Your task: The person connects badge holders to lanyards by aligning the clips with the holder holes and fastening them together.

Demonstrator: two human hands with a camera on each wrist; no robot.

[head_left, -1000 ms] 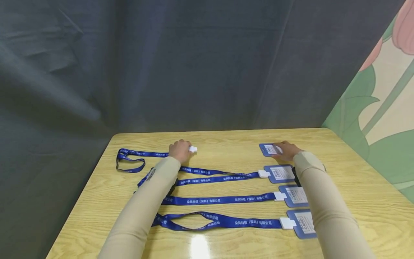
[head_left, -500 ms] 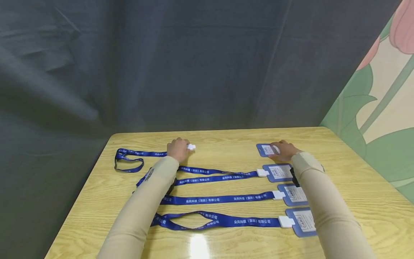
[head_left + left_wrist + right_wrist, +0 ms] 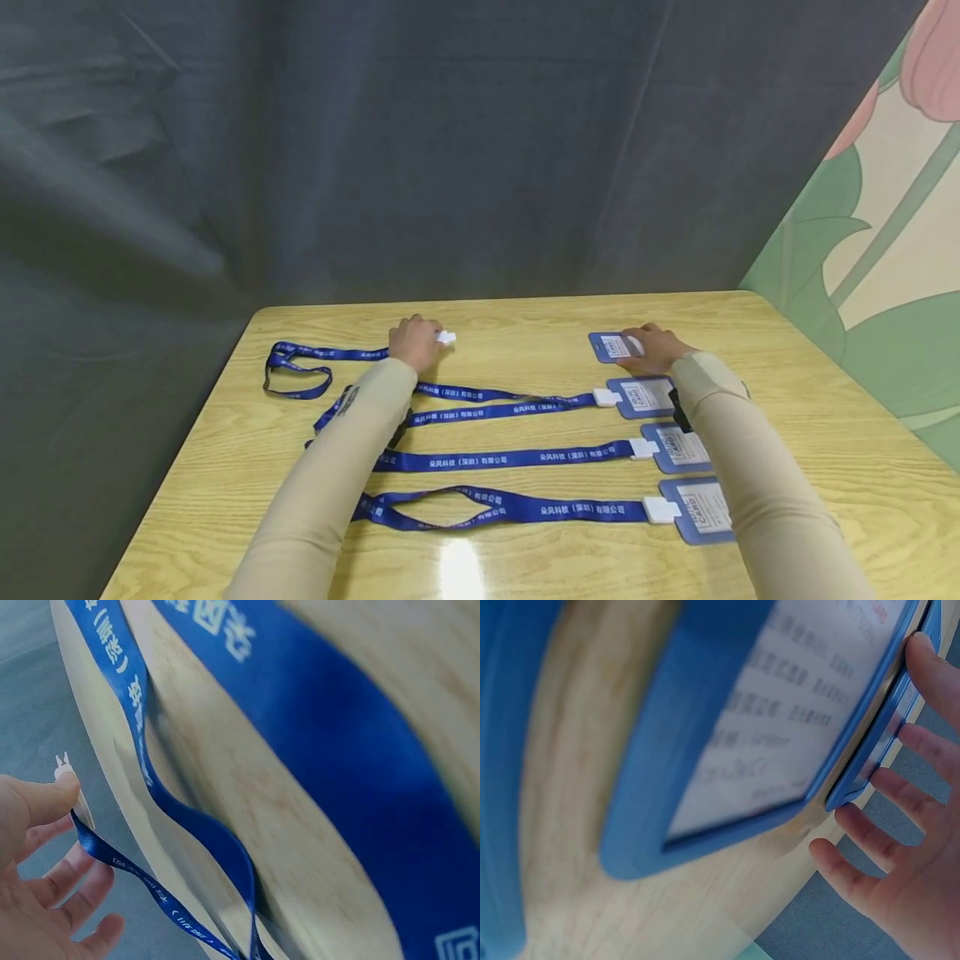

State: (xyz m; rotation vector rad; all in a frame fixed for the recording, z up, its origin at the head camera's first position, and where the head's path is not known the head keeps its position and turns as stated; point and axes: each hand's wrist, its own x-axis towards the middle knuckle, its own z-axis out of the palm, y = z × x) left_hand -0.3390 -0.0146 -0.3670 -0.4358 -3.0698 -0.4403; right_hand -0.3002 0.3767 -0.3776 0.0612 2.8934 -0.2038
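At the table's back left, my left hand (image 3: 417,343) pinches the white clip (image 3: 447,337) at the end of a blue lanyard (image 3: 337,354). The left wrist view shows thumb and index finger on that clip (image 3: 66,774), the strap trailing below, other fingers loosely bent. My right hand (image 3: 655,348) grips a blue card holder (image 3: 606,347) at the back right by its edges; its slotted end points left. In the right wrist view the thumb and fingertips lie along the holder (image 3: 881,742). A gap of table separates holder and clip.
Nearer me lie three lanyards (image 3: 480,461), their white clips (image 3: 660,510) joined to blue card holders (image 3: 647,397) on the right. My forearms cross over some straps and holders. A dark curtain (image 3: 480,150) hangs behind the wooden table (image 3: 525,567); a flower-painted wall (image 3: 825,250) stands right.
The right hand and its card holder have shifted slightly left. The left hand keeps its pinch on the clip, almost in place. The whole head view has drifted a little.
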